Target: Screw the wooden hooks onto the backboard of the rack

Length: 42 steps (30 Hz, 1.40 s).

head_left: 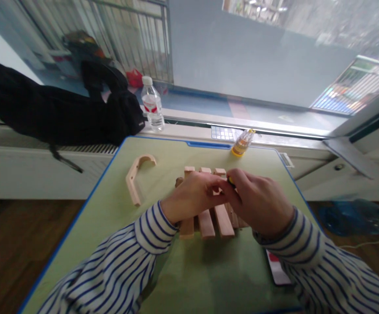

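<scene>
Three pale wooden slats point(206, 224) lie side by side across darker brown wooden pieces at the middle of the table. Over them my left hand point(196, 194) is closed, its fingertips pinched beside my right hand; what they pinch is hidden. My right hand point(257, 198) is closed around a small yellow-and-black tool handle point(230, 181), of which only a bit shows between the fingers. The two hands meet above the rightmost slat and cover the slats' middle parts. Off to the left, a curved wooden hook-shaped piece point(133, 179) with small holes rests on the table.
The green table point(110, 244) has a blue rim. A small bottle of amber liquid point(241, 144) stands at its far right. On the sill are a water bottle point(152, 107) and a black bag point(78, 113). A red-and-white flat item point(278, 270) lies partly under my right sleeve.
</scene>
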Motion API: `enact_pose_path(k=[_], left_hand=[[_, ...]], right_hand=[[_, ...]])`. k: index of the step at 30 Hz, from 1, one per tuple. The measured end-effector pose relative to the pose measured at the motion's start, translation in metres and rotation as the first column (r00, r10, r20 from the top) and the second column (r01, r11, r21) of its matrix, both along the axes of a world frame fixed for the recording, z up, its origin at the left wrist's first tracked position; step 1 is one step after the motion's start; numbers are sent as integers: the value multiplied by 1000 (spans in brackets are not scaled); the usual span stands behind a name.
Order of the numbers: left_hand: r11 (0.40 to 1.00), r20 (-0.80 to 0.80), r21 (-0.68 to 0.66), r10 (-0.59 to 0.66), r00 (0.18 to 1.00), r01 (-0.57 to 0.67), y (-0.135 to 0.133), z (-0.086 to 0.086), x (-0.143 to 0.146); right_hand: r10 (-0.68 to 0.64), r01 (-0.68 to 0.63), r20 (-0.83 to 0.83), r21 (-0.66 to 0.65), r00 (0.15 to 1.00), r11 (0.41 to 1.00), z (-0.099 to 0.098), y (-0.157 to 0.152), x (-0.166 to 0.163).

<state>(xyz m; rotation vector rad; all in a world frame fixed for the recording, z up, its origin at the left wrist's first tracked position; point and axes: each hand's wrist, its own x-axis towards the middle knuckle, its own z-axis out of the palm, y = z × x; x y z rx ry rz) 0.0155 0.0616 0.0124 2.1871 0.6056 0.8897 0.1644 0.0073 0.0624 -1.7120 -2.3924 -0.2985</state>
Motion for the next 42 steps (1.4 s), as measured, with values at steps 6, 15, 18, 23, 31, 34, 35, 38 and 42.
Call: enact_pose_path(k=[6, 15, 18, 23, 31, 34, 35, 38, 42], left_hand=[[990, -1, -112, 88, 996, -87, -1, -6, 1], [989, 8, -134, 57, 998, -55, -1, -6, 1], [988, 5, -144, 50, 999, -49, -2, -5, 1], [985, -22, -171, 13, 1000, -17, -1, -7, 0], [980, 21, -178, -88, 996, 90, -1, -2, -1], [992, -3, -121, -29, 1000, 29, -2, 1, 0], [996, -25, -86, 6, 1000, -8, -2, 2, 1], [997, -64, -10, 73, 995, -74, -2, 2, 2], [993, -95, 9, 121, 988, -120, -3, -1, 2]], right_hand=[[160, -154, 12, -204, 987, 967, 24, 4, 13], [282, -286, -44, -108, 958, 952, 11, 8, 19], [283, -288, -60, -92, 957, 953, 6, 8, 18], [223, -227, -67, -50, 972, 973, 2, 4, 14], [-9, 14, -84, 66, 996, 998, -6, -6, -2], [-32, 35, -62, 51, 998, 998, -6, -6, -3], [-37, 40, -49, 45, 998, 998, -6, -5, -3], [-37, 37, 4, 18, 999, 999, 0, -3, 0], [63, -55, 62, -113, 996, 992, 16, 1, 8]])
